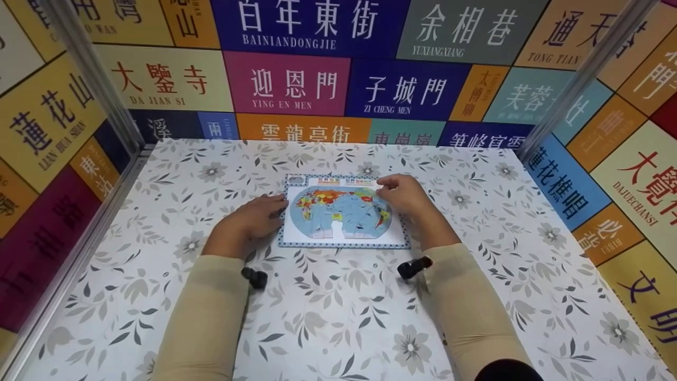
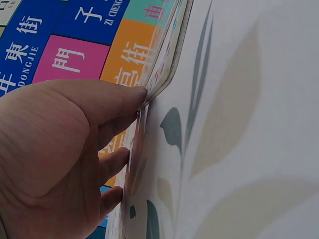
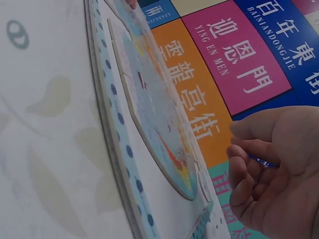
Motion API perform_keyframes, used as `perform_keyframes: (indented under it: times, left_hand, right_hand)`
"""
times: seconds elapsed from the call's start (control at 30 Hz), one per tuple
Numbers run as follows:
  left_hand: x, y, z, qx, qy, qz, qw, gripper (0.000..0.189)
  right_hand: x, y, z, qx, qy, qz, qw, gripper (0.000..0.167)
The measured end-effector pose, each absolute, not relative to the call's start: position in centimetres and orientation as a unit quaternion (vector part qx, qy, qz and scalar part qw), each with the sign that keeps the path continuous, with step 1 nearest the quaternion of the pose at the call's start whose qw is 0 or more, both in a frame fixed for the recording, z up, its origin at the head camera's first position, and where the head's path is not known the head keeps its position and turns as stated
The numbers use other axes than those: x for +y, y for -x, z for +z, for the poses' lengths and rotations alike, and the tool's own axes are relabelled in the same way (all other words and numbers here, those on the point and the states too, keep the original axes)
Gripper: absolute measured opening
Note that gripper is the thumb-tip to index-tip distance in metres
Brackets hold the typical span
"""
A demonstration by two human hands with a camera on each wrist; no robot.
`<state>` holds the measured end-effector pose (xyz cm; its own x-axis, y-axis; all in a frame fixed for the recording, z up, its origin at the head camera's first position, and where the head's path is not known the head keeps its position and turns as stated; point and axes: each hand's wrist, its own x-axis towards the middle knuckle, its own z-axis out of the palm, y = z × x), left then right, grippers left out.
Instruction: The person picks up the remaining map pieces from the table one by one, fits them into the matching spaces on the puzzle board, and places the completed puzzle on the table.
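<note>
A world map jigsaw puzzle (image 1: 354, 209) lies flat on the table, framed by a blue dotted border (image 1: 344, 244). White backing shows through a notch in the map's lower middle. My left hand (image 1: 259, 217) rests at the board's left side; in the left wrist view its thumb (image 2: 124, 99) touches the board's corner edge while the other fingers reach down beside it. Over the board's right side hovers my right hand (image 1: 406, 194). Its fingers (image 3: 244, 172) are loosely curled, and no piece shows between them in the right wrist view.
The table (image 1: 317, 317) wears a white cover with grey leaves and flowers. Printed panels (image 1: 296, 87) with Chinese place names stand behind and at both sides, joined by metal posts (image 1: 100, 74). A small black device (image 1: 415, 268) sits at each sleeve cuff.
</note>
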<state>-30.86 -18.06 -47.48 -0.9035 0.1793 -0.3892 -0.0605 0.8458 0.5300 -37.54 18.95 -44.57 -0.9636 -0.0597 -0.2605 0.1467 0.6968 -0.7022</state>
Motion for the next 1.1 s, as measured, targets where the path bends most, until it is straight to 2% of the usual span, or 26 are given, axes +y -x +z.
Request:
perform_keyframes:
  times: [0.23,0.6,1.1]
  left_hand:
    - [-18.0,30.9,-47.4,0.936,-0.034,0.27,0.222,0.06]
    - [-18.1,30.6,-47.3,0.934,-0.042,0.279,0.218,0.06]
    - [-18.2,30.8,-47.6,0.942,-0.06,0.255,0.208,0.06]
  right_hand:
    - [22.3,36.5,-44.0,0.932,0.038,-0.333,0.141,0.046]
    - [28.2,35.9,-44.4,0.932,0.035,-0.338,0.123,0.046]
    - [29.3,36.3,-46.2,0.928,0.054,-0.321,0.182,0.058]
